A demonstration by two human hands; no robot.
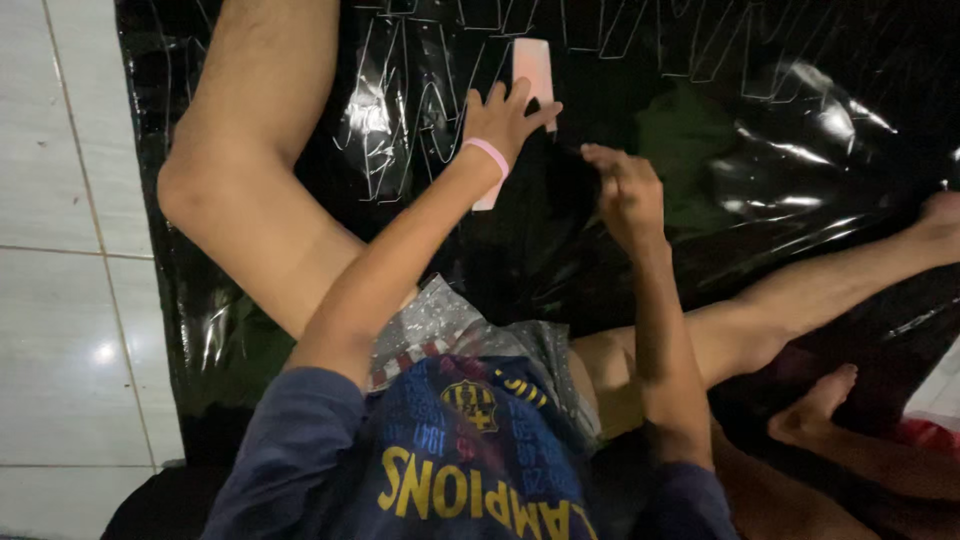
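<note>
Surface: glossy black plastic sheet (800, 160) spread over a pale tiled floor (60, 300); white line markings run across the sheet beyond your hands. The tiles show bare outboard of your left arm. Dim room; glare patches fall on the sheet.

Left hand (505, 118): arm stretched forward, a pink wristband (488, 155) at the wrist, fingers spread and laid flat on a pale pink strip (532, 70). The strip runs lengthwise away from you, its far end past the fingertips and its near end showing just below the wrist.

Right hand (625, 195): just beside the left, nearer to you, fingers curled together in a pinch at the dark sheet. What they pinch cannot be made out.

Legs: your bare knee rises outboard of the left arm; the other leg stretches out beyond the right hand.

Obscured: the strip's middle lies under your left hand. A dark fold between the hands is unreadable. A second bare foot (815, 400) near your right elbow is cut off by the frame edge.
</note>
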